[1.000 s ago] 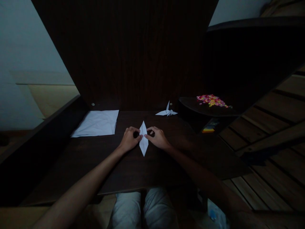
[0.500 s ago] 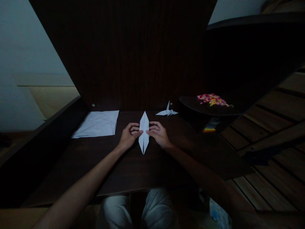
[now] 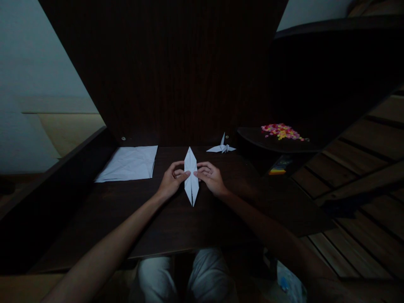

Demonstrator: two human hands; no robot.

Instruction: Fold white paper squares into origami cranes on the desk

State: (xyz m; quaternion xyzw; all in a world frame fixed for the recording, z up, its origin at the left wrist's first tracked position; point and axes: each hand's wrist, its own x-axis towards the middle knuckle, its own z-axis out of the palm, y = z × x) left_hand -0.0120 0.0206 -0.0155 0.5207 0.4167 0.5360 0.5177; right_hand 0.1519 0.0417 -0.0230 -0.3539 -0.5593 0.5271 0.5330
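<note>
A white folded paper (image 3: 191, 185), long and diamond-shaped with a slit down its near half, is held between my hands above the dark desk. My left hand (image 3: 173, 179) pinches its left edge, thumb on top and fingers curled behind. On the right edge, my right hand (image 3: 211, 177) grips in the same way. Beyond my right hand, a finished white paper crane (image 3: 221, 148) sits against the back panel. To the left lies a stack of white paper sheets (image 3: 129, 163).
Small pink, red and yellow pieces (image 3: 282, 131) are heaped on a rounded shelf (image 3: 252, 136) at the right. Under it is a yellow-edged item (image 3: 277, 171). A raised side board (image 3: 59, 172) bounds the desk (image 3: 158, 231) on the left.
The folded paper has tilted slightly, its far tip shifting left and its near tip shifting right. Both hands keep their pinch on it, nearly in the same place.
</note>
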